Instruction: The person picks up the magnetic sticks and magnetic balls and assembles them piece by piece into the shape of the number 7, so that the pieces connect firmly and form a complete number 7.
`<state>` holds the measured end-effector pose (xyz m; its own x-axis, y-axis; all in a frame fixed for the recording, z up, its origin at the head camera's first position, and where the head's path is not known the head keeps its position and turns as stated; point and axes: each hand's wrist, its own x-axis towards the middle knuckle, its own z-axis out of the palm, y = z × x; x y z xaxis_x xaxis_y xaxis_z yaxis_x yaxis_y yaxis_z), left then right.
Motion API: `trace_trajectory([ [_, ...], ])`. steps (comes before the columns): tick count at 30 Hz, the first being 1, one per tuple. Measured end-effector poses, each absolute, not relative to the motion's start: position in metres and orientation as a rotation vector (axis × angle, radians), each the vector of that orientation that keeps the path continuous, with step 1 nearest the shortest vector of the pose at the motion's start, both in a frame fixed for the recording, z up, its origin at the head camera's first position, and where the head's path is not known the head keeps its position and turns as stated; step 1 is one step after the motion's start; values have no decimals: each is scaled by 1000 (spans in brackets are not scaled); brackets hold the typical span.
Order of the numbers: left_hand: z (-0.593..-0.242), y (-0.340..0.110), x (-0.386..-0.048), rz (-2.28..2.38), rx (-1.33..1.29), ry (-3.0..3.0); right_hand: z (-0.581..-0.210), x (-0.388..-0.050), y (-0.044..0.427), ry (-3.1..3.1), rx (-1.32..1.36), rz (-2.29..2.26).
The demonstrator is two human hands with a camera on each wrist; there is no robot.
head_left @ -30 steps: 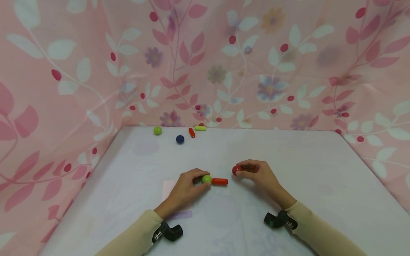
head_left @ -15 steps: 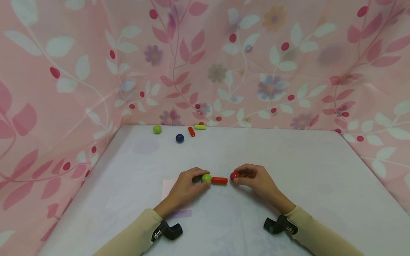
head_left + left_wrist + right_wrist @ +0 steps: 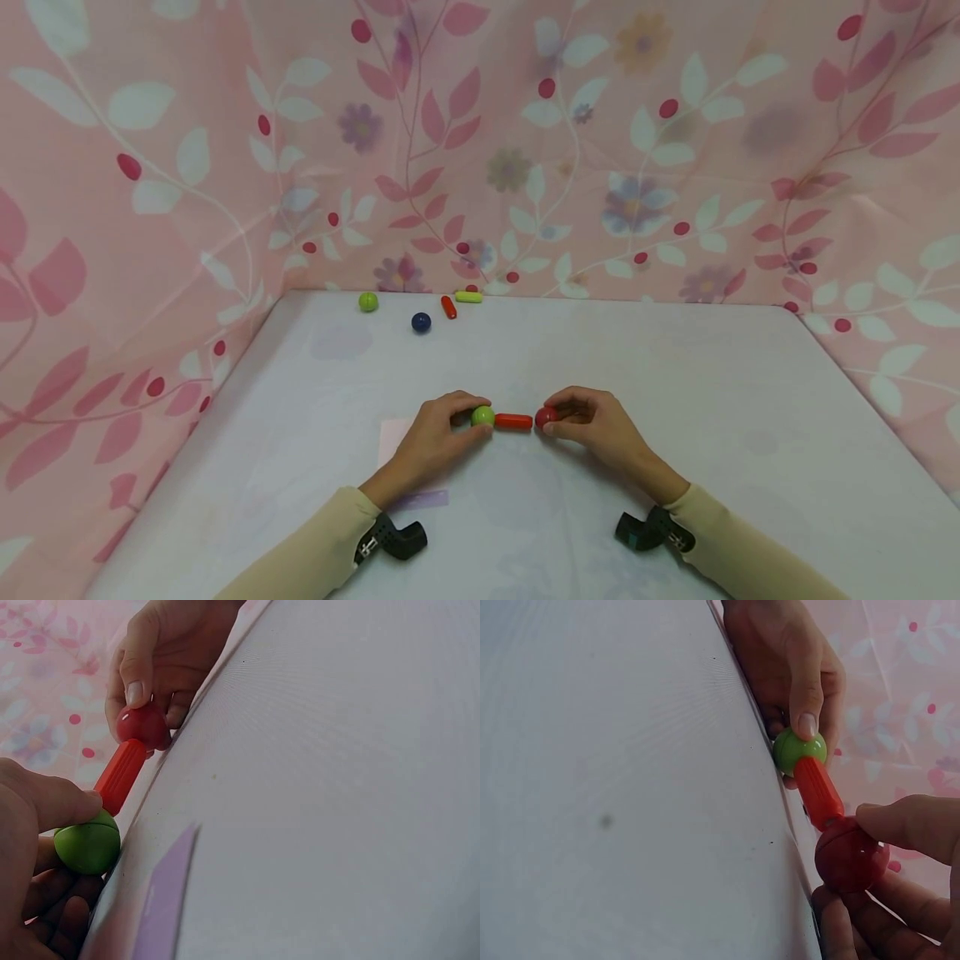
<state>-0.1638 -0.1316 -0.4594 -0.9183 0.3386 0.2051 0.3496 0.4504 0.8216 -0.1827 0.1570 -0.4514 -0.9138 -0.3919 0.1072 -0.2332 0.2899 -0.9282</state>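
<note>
My left hand (image 3: pixel 442 433) pinches a green ball (image 3: pixel 483 417) between thumb and fingers. From that ball a red-orange ribbed stick (image 3: pixel 513 422) points to the right, its left end against the ball. A red ball (image 3: pixel 546 417) is pinched in my right hand (image 3: pixel 600 421), close to the stick's free end. In the right wrist view the red ball (image 3: pixel 852 855) overlaps the stick's end (image 3: pixel 819 793); whether they touch or are joined I cannot tell. The left wrist view has the green ball (image 3: pixel 88 843) under my thumb, with the stick running on toward the red ball.
Toward the table's back edge lie another green ball (image 3: pixel 368 302), a dark blue ball (image 3: pixel 422 322), a small red stick (image 3: pixel 448 307) and a yellow-green stick (image 3: pixel 468 297). A pale pink sheet with a purple strip (image 3: pixel 422 499) lies by my left wrist. Floral cloth hangs behind the white table (image 3: pixel 675 358).
My right hand has brought the red ball left and nearer, up to the stick's right end. The left hand keeps its hold on the green ball, nearly still.
</note>
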Motion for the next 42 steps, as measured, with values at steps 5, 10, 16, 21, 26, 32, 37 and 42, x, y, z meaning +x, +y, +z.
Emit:
trace_trajectory([
  [5,-458,-131,-164,-1517,-630,-2668,-451,-182,157,2419,-607,-1675],
  [10,-459,-132,-164,-1509,-634,-2663,-451,-182,156,2429,-626,-1660],
  [16,-458,-131,-165,-1508,-642,-2654,-450,-182,156,2432,-633,-1654],
  [21,-458,-131,-165,-1500,-642,-2653,-449,-182,156,2443,-631,-1643],
  [26,-458,-132,-165,-1497,-639,-2656,-449,-183,155,2436,-640,-1635],
  [32,-461,-132,-166,-1475,-647,-2661,-451,-182,156,2479,-648,-1589],
  [37,-464,-132,-166,-1455,-654,-2650,-455,-181,157,2540,-674,-1520],
  [42,-464,-132,-165,-1462,-650,-2642,-455,-181,157,2548,-693,-1506],
])
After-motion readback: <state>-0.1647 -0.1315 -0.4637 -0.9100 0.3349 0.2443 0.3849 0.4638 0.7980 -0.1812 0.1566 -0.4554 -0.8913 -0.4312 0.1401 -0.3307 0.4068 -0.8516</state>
